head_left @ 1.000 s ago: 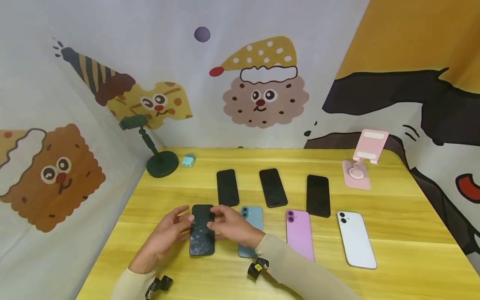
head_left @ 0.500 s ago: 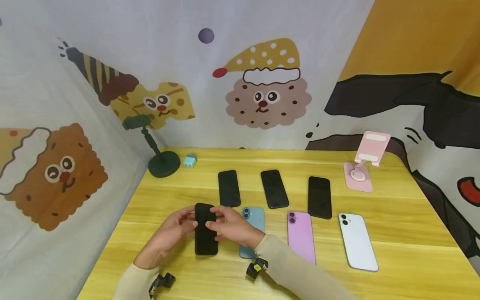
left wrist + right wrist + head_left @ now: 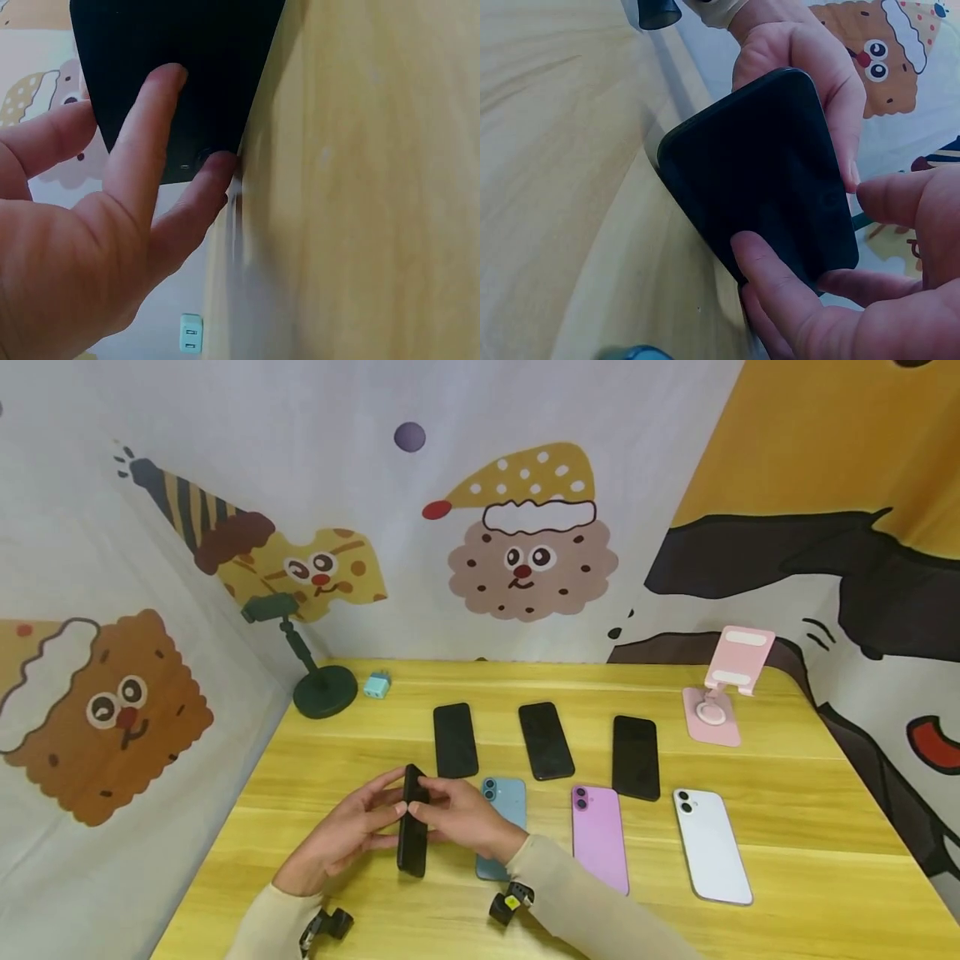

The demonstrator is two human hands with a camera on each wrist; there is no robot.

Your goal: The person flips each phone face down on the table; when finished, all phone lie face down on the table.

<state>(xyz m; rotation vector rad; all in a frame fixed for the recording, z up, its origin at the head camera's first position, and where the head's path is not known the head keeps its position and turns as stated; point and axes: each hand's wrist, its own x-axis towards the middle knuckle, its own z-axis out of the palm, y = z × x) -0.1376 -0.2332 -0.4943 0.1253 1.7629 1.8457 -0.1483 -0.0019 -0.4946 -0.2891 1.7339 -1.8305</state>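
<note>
A black smartphone (image 3: 413,843) stands turned on its long edge between both hands, close over the wooden table in the head view. My left hand (image 3: 345,831) grips its left side; in the left wrist view, spread fingers (image 3: 146,135) lie across one dark face of the smartphone (image 3: 187,37). From the other side my right hand (image 3: 472,818) holds it, thumb at the upper edge. Fingertips of this right hand (image 3: 885,315) press the opposite face of the smartphone (image 3: 757,165) in the right wrist view. Partly under the right hand lies a blue phone (image 3: 510,797).
Three black phones (image 3: 455,741) (image 3: 547,741) (image 3: 636,758) form a back row. Right of the blue one lie a pink phone (image 3: 598,839) and a white phone (image 3: 714,847). Behind are a green stand (image 3: 325,692), a light-blue charger plug (image 3: 377,685) and a pink phone stand (image 3: 740,656).
The black smartphone, earlier facing up with its broad face, has been turned onto its edge and shifted slightly right. The left hand has moved right, and both thumbs now meet near its upper edge.
</note>
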